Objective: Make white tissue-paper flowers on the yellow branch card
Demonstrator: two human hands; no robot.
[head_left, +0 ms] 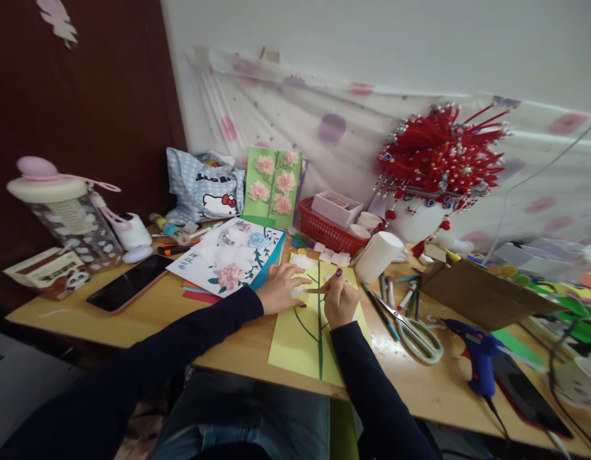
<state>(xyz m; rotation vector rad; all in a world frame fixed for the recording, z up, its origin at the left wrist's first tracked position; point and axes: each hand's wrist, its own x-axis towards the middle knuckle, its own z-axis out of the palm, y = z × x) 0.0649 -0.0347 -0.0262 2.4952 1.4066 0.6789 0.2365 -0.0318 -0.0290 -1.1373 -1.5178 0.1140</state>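
Note:
A yellow sheet (292, 351) with a green painted stem and branches lies at the table's front edge. My left hand (282, 291) rests on its left side, fingers stretched out and apart. Under those fingertips is a pale, whitish piece that I cannot make out clearly. My right hand (342, 300) is closed around a thin brown stick (316, 291), whose end points left toward my left fingertips. White paper pieces (303, 261) sit along the top of the sheet, and more small white squares (340, 259) lie just behind it.
Right of the sheet lie scissors (417, 338), pens (384, 313), a blue glue gun (482, 358) with a cord and a phone (532, 390). A white cup (380, 255) and red basket (324, 229) stand behind. Left are a flower picture (199, 262), another phone (130, 284) and a bottle (65, 217).

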